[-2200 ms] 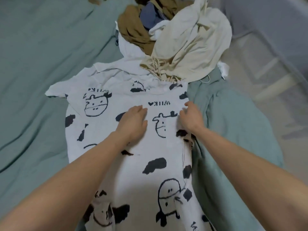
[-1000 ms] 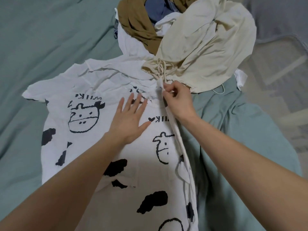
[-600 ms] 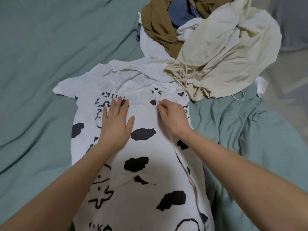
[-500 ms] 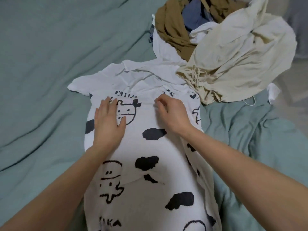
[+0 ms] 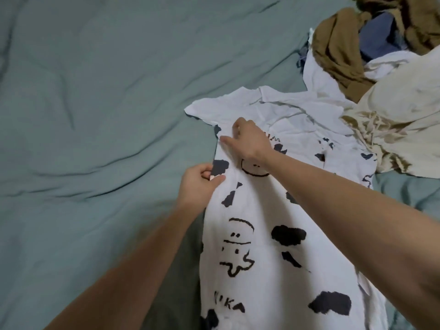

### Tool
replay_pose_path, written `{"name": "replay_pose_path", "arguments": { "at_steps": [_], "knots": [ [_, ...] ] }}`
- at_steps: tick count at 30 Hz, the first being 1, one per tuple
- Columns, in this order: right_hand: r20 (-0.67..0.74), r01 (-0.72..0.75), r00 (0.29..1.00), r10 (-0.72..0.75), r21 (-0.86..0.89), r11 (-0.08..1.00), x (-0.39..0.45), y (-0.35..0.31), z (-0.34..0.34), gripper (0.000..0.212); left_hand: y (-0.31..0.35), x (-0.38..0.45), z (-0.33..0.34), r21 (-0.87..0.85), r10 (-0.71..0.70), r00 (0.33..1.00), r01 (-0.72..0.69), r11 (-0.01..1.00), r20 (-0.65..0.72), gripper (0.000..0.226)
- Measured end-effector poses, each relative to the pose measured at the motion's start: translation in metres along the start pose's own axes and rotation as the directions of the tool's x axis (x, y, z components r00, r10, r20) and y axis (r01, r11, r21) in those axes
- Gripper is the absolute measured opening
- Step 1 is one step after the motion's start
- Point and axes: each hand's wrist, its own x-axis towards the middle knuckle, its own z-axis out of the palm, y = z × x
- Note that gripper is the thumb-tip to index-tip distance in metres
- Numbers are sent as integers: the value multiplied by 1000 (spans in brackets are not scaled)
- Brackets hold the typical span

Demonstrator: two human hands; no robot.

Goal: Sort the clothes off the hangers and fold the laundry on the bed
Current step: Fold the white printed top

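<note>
Both hands are on the left side of the white cow-print shirt. Left hand pinches the shirt's left edge, thumb on top and fingers curled underneath, right at a black patch in the print. Right hand sits just above it, further up the same edge near the sleeve, thumb and fingertips nipping the fabric where the sleeve meets the body. The two hands are close, one just beyond the other, not touching.

That shirt lies lengthwise on the bed, print side up: drawn cow faces, black blotches, some lettering. Its left sleeve lies spread out on the grey-green sheet, and the collar end points toward the heap at upper right.

Up there, the laundry pile: a cream garment with a drawstring overlaps the shirt's top right corner, a brown piece lies behind it, and something blue is tucked in among them. More white cloth shows under the brown one. Sheet is rumpled with long creases across the left.
</note>
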Motion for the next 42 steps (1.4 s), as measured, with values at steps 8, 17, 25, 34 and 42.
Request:
{"name": "replay_pose_path", "arguments": {
  "at_steps": [8, 17, 25, 34, 42],
  "knots": [
    [-25, -110, 994, 107, -289, 951, 20, -37, 17, 48, -7, -17, 1, 83, 144, 983, -154, 985, 117, 45],
    [-96, -167, 961, 259, 549, 819, 15, -1, -41, 12, 22, -42, 21, 163, 386, 908, -410, 897, 161, 42],
    [-199, -187, 934, 297, 435, 881, -19, 88, -55, 24, 20, -52, 84, 488, 403, 830, -554, 674, 386, 31],
    [6, 88, 995, -96, -467, 880, -58, 124, -21, 49, -41, -51, 79, 761, 474, 717, -634, 137, 512, 59],
    [-208, 15, 978, -3, 56, 998, -222, 114, -38, 36, -37, -117, 46, 666, 399, 795, -604, 438, 457, 54]
  ]
}}
